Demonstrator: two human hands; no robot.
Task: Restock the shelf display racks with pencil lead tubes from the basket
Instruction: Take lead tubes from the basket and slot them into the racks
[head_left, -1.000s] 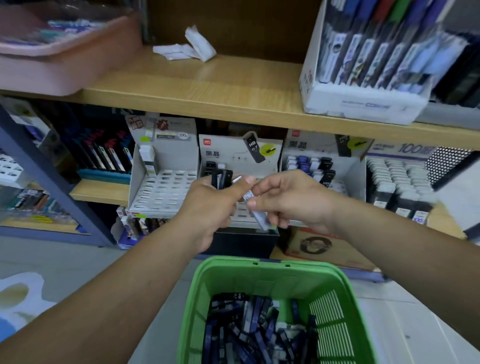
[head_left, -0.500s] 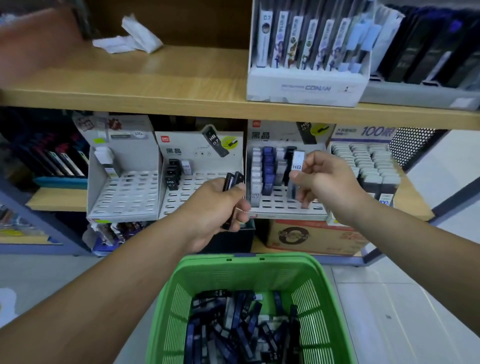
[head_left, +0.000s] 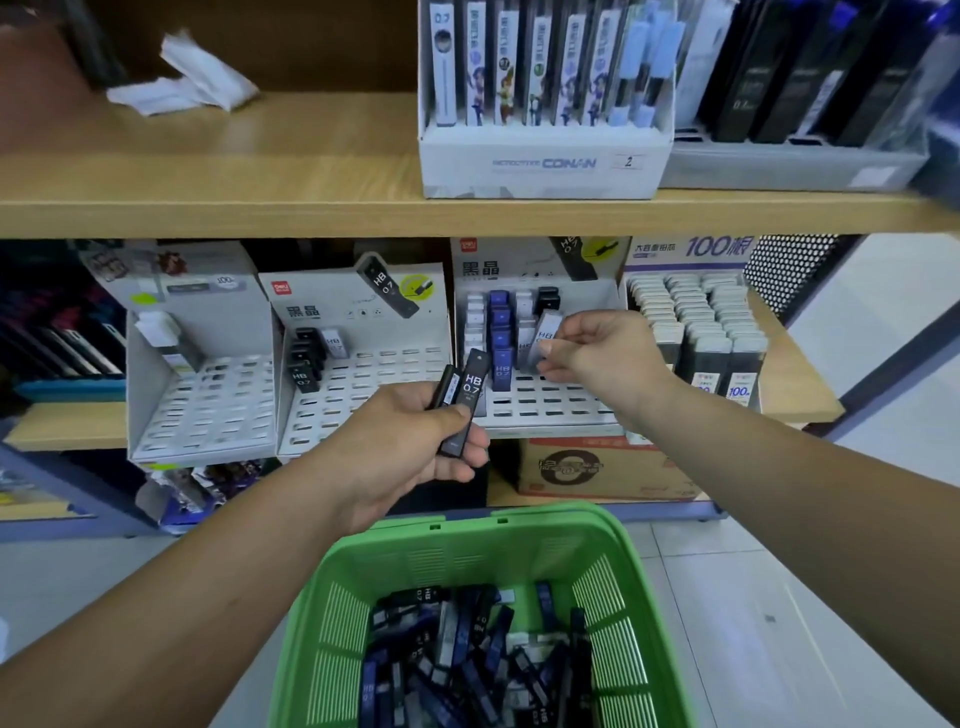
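Nearest, the green basket (head_left: 332, 623) sits low in the view. The loose lead tubes (head_left: 467, 670) in it lie jumbled, black, blue and pale ones, their long axes pointing every way.

Above its far rim the left hand (head_left: 395, 452) is raised, the forearm running in from the lower left. Its fingers (head_left: 467, 470) and thumb are curled round a small bunch of black tubes (head_left: 470, 395). These stand nearly upright, tops leaning a little to the right and towards the shelf. The front one reads HB 0.7 in white.

Farther off, the right hand (head_left: 608, 358) reaches in from the right, and its fingers (head_left: 553, 364) pinch a pale grey tube (head_left: 544, 332). That tube stands almost upright, top tipped slightly right, at the slotted right rack (head_left: 545, 410), just beside a column of blue tubes (head_left: 500, 338). Whether its foot is in a slot I cannot tell.

The middle rack (head_left: 363, 395) holds a short row of dark tubes (head_left: 304, 358) at its left side. Both racks stand on the lower shelf (head_left: 795, 384), under the wooden upper shelf (head_left: 260, 208).
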